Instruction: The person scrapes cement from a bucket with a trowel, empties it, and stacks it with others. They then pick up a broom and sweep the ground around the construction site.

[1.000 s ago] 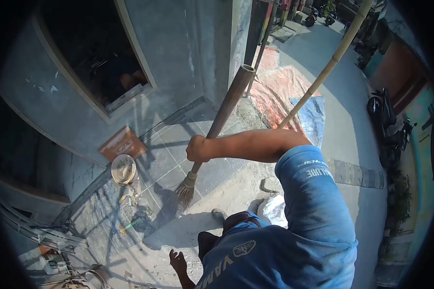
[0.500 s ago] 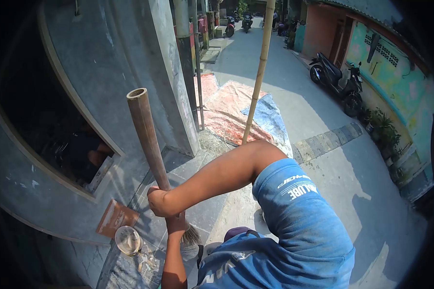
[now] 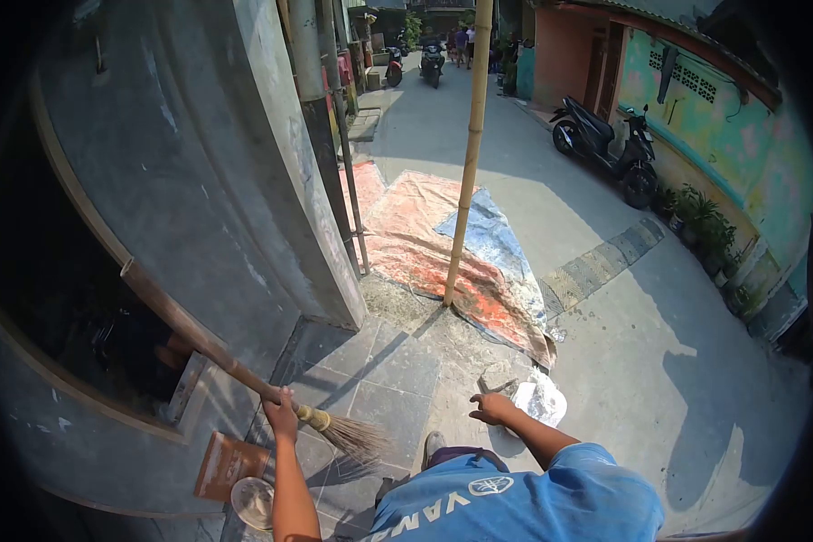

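My left hand [image 3: 281,412] is wrapped round the brown handle of a broom [image 3: 194,336], near where the bristles begin. The handle slants up to the left across the window opening, and the bristles [image 3: 352,437] point right, over the grey tiles. My right hand [image 3: 490,409] is off the broom, held out over the pale ground with its fingers apart and nothing in them. Just beyond and beside it lie a stone [image 3: 497,376] and a white, powder-covered object [image 3: 541,399].
A bamboo pole [image 3: 470,163] stands ahead, by a red and blue tarp [image 3: 415,217]. At left are a grey wall [image 3: 199,199], a brown box [image 3: 229,465] and a round container [image 3: 254,502]. Motorbikes [image 3: 605,144] and distant people [image 3: 465,45] are along the lane.
My right hand has let go of the broom and moved right. The broom has tilted left in my left hand, its bristles swinging right. The view has shifted, and a distant motorbike looks nearer.
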A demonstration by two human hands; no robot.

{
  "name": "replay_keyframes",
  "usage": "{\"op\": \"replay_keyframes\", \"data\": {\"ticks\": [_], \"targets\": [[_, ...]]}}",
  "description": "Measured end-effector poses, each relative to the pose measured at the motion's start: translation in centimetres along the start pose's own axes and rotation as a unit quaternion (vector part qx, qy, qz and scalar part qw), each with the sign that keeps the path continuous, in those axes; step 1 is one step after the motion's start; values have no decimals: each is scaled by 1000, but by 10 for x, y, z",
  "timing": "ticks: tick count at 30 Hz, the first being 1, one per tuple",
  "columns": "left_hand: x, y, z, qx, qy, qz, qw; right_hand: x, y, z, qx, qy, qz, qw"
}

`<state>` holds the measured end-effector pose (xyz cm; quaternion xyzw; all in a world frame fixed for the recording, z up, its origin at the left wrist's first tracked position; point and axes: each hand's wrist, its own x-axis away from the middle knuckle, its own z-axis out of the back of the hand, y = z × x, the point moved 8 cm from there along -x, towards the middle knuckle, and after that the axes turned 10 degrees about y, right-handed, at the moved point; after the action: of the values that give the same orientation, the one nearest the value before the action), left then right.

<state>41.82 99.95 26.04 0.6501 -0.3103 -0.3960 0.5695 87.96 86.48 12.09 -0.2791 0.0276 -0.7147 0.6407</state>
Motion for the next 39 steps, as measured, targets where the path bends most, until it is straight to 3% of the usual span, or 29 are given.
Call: {"op": "replay_keyframes", "data": {"ticks": [1,3,4,6,7,9,11,12,13,15,17,19,22,25,27,29,31,33,34,35,37,39], "targets": [[-17,-5,-7,2,3,-1,1000,8,70,-43,11,-22,-75,997],[-51,-17,-24,-16,-37,-19,999,44,161,-98,135,-89,-81,983],[-66,-18,-32,-24,-45,-44,998,69,205,-112,57,-127,-165,976],[-96,-23,-51,-10,-37,-33,999,134,159,-13,-199,-66,-370,905],[-113,-23,-58,2,-31,-24,999,125,250,-87,-204,-46,-434,876],[-144,-24,-75,-47,-49,-18,998,128,270,-83,-309,74,-504,803],[-173,-30,-91,-24,-47,-25,998,96,295,-92,-330,173,-433,821],[-187,-34,-96,-22,-47,-23,998,85,280,-79,-419,208,-423,776],[-201,-36,-103,-20,-55,-25,998,76,254,-55,-432,234,-409,769],[-229,-42,-121,-13,-62,-30,998,58,229,-41,-448,260,-373,770],[-260,-60,-128,10,-21,25,999,56,190,-23,-442,265,-363,777],[-296,-82,-135,-5,-24,29,999,57,181,-42,-409,254,-353,802],[-337,-100,-154,-59,-29,46,997,88,174,-86,-469,240,-442,726],[-370,-119,-164,-97,-38,61,993,141,159,-115,-434,252,-557,662],[-403,-125,-179,-85,-50,59,993,164,109,-92,-399,243,-616,634],[-431,-137,-180,-113,2,65,992,169,81,-103,-418,239,-625,614],[-464,-147,-188,-116,-28,71,990,171,42,-98,-434,240,-635,593],[-504,-163,-188,-230,8,67,971,144,1,-66,-428,259,-584,639],[-519,-169,-191,-230,-6,67,971,130,-27,-40,-414,264,-565,663],[-535,-171,-191,-295,-15,38,955,127,-39,-38,-416,268,-573,653],[-552,-170,-200,-359,-35,1,933,106,-65,-25,-393,318,-493,708],[-563,-170,-193,-334,39,93,937,105,-90,-14,-390,316,-492,711]]}}
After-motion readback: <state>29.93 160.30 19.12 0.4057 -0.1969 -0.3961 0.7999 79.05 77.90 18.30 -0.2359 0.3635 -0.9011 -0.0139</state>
